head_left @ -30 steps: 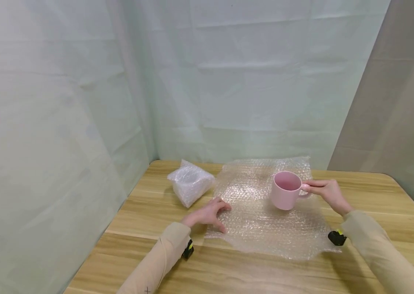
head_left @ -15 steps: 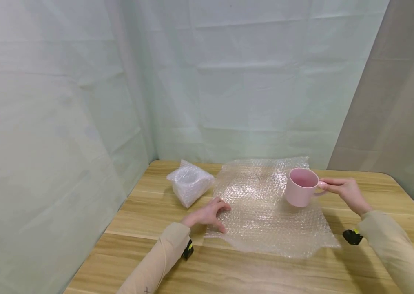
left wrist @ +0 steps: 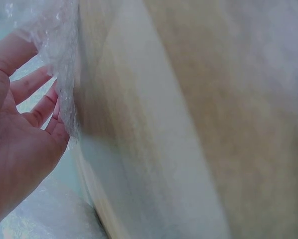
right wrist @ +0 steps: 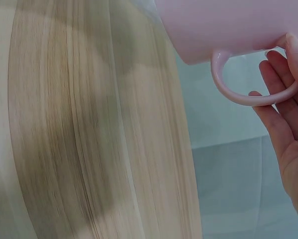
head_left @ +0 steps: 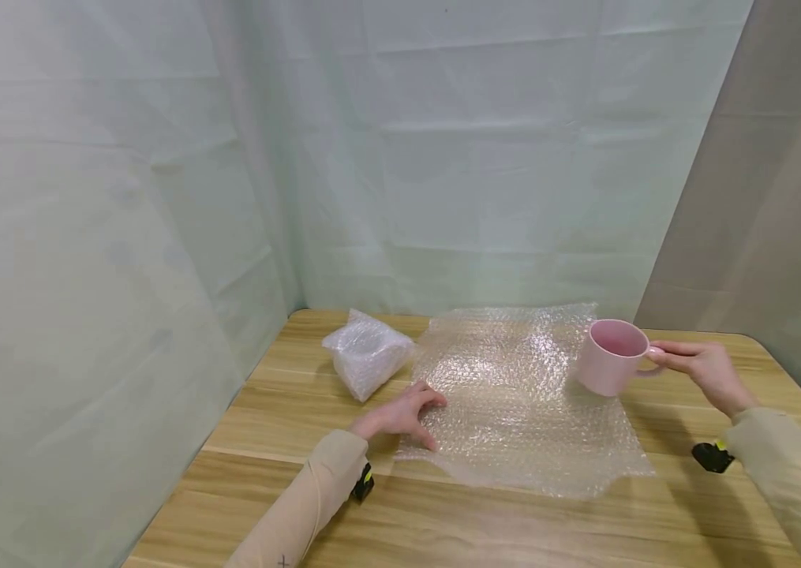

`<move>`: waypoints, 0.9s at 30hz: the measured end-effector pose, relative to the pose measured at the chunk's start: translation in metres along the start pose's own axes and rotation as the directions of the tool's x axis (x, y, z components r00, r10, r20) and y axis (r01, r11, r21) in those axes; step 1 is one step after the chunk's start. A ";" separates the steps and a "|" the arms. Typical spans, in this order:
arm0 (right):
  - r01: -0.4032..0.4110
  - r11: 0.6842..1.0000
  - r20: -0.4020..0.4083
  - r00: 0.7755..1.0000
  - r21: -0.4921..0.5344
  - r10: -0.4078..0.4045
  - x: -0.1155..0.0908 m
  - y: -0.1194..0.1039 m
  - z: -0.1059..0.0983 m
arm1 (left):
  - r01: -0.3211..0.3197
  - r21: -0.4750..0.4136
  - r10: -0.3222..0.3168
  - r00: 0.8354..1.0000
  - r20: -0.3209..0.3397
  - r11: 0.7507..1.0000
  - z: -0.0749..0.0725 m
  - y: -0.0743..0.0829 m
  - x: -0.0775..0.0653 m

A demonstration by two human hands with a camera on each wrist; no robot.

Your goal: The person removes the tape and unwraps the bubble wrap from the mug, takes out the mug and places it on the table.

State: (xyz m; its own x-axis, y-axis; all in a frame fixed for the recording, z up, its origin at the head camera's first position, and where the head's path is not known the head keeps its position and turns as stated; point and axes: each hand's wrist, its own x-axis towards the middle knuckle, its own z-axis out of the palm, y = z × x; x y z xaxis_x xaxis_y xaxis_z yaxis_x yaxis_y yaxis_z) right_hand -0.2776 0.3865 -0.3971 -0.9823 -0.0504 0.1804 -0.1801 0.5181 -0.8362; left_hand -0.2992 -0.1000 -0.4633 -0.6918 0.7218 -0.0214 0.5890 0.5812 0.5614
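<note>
A pink mug (head_left: 611, 359) is held by its handle (right wrist: 246, 99) over the right part of a bubble wrap sheet (head_left: 514, 410). My right hand (head_left: 709, 375) pinches the handle's top between thumb and fingers, and the mug's mouth faces up, slightly tilted. The sheet lies spread on the wooden table. At its left edge rests my left hand (head_left: 403, 414), fingers spread and loosely bent. The left wrist view shows that hand (left wrist: 24, 134) with its fingertips against the edge of the sheet, the palm bare.
A bubble-wrapped bundle (head_left: 370, 355) sits on the table (head_left: 286, 426) behind my left hand. Pale curtains (head_left: 478, 158) hang behind and to the left of the table, with a darker one (head_left: 748, 197) at the right. Both wrists carry small black cameras.
My right hand has carried the mug rightward, from above the middle-right of the bubble wrap to its right edge. The left hand and the wrapped bundle have stayed in place.
</note>
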 end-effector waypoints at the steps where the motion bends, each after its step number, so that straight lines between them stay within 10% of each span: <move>1: -0.004 1.000 -0.002 1.000 0.003 0.004 0.000 0.001 -0.002 | 0.000 -0.001 0.000 1.000 0.000 1.000 0.000 0.000 0.000; 27: -0.054 0.999 -0.080 0.995 -0.003 0.054 -0.013 0.030 -0.039 | -0.003 -0.002 0.003 1.000 0.001 1.000 0.000 0.001 0.000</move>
State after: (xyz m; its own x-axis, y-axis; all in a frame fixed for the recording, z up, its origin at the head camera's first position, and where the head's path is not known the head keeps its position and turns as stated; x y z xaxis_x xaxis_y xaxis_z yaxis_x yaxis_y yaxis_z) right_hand -0.2678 0.4362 -0.4046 -0.9833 0.0462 0.1759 -0.1263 0.5222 -0.8434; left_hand -0.2988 -0.0999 -0.4627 -0.6898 0.7237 -0.0209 0.5901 0.5787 0.5628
